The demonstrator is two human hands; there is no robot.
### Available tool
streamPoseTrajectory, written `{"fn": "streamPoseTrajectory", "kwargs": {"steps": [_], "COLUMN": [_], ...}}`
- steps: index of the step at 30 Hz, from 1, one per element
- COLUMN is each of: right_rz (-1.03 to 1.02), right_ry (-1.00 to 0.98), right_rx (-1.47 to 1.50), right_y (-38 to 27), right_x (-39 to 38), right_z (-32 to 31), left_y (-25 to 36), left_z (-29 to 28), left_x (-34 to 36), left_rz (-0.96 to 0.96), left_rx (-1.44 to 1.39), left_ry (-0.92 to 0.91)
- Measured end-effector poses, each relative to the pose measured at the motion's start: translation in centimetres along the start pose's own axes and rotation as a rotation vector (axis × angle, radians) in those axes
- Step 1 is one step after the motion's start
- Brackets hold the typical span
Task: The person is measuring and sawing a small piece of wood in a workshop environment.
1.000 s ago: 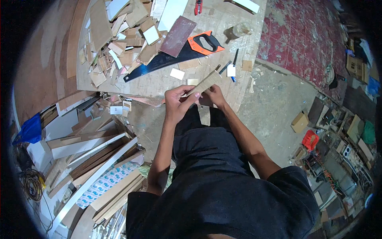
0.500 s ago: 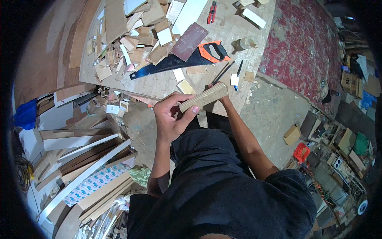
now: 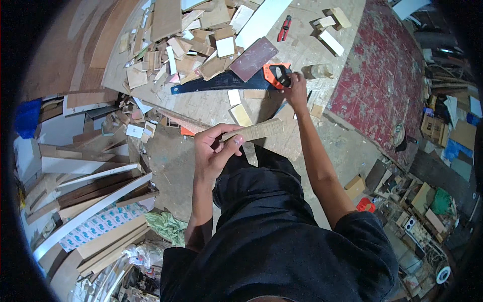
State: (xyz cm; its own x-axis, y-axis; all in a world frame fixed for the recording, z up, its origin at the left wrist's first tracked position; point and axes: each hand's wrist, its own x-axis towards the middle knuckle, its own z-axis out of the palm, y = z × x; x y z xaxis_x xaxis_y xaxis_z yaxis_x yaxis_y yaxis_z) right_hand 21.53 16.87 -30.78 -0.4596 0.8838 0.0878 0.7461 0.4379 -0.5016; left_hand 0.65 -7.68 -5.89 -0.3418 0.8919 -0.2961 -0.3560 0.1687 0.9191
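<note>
The left hand (image 3: 215, 151) is raised in front of the body, thumb and fingers pinching the near end of a pale flat wooden strip (image 3: 256, 131); the strip runs out to the right, roughly level, above the dark trousers and the concrete floor (image 3: 347, 146). The right hand (image 3: 296, 88) is stretched forward to the handsaw (image 3: 226, 80) lying on the floor; its fingers are curled at the saw's orange handle (image 3: 277, 74) — whether they have closed fully around the grip I cannot tell. The saw's dark blade points left, its tip near a heap of small wood offcuts (image 3: 191, 45); a reddish-brown rectangular board (image 3: 253, 58) lies across the blade just beside the handle.

Just below the blade lie two small blocks, one white (image 3: 234, 96), one pale yellow (image 3: 242, 115); a red-handled tool (image 3: 284, 27) lies further up, near a long white board (image 3: 261, 20). To the right spreads a worn red mat (image 3: 382, 70). At the lower left, among stacked planks, sits a long flat package (image 3: 98, 224) — white with a repeated blue pattern; a crumpled green cloth (image 3: 168, 226) lies beside it. A blue container (image 3: 27, 118) stands at the far left edge; at the right are brown cardboard boxes (image 3: 435, 128) and a small red object (image 3: 366, 205).
</note>
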Motion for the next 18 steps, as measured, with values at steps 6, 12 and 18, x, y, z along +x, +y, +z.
{"fn": "streamPoseTrajectory", "kwargs": {"steps": [6, 12, 18], "right_rz": [0.213, 0.155, 0.338], "right_ry": [-0.116, -0.210, -0.335], "right_rx": [-0.114, -0.138, 0.044], "right_y": [4.6, 5.8, 3.3], "right_x": [3.9, 5.5, 5.3], "right_z": [3.2, 3.0, -0.3], "left_y": [-0.4, 0.5, 1.8], "left_z": [-0.6, -0.8, -1.2], "left_x": [-0.9, -1.4, -1.8], "left_rz": [-0.014, -0.007, 0.009], "left_rx": [-0.077, -0.100, -0.128], "left_ry": [0.004, -0.023, -0.016]}}
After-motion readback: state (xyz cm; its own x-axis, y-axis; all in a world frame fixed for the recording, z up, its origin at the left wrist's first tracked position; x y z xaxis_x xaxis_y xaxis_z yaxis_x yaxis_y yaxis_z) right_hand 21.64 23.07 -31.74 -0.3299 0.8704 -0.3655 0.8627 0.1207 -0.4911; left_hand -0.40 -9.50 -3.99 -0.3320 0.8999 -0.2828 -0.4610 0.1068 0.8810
